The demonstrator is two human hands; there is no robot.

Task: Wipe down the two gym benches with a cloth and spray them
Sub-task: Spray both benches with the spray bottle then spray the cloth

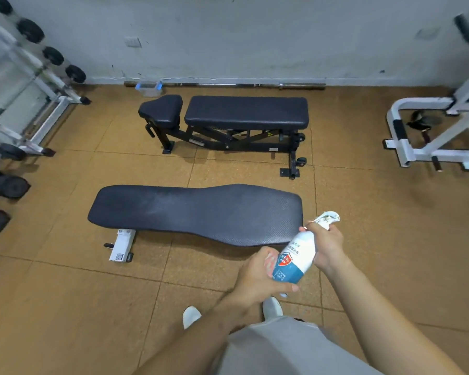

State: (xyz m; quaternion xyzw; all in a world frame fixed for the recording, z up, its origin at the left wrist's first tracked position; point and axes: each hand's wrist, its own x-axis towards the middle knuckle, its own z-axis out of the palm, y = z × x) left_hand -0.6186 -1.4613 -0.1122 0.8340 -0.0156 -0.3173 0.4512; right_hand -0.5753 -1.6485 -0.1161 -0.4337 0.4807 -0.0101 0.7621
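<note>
The right hand [326, 246] is gripping the neck of a white-and-blue plastic spray bottle [295, 257], fingers curling round it just under the white top; whether that pale, mottled top is only the trigger head or also a cloth is hard to tell. The left hand [259, 277] is clasping the bottle's lower end, thumb pressing across the base, with something pale pink showing against the palm. The bottle is tilting, top end pointing toward the right end of the near flat bench with a black textured pad [195, 212], which is standing on the orange-brown tiled floor [65, 293] on a white leg [123, 244]. Beyond it, apart and closer to the floor's far edge, the black adjustable bench with a separate seat pad [245, 112] is standing parallel. A steel barbell [228, 83] is lying along the far edge by the wall. White shoes [191, 315] are showing below the hands.
</note>
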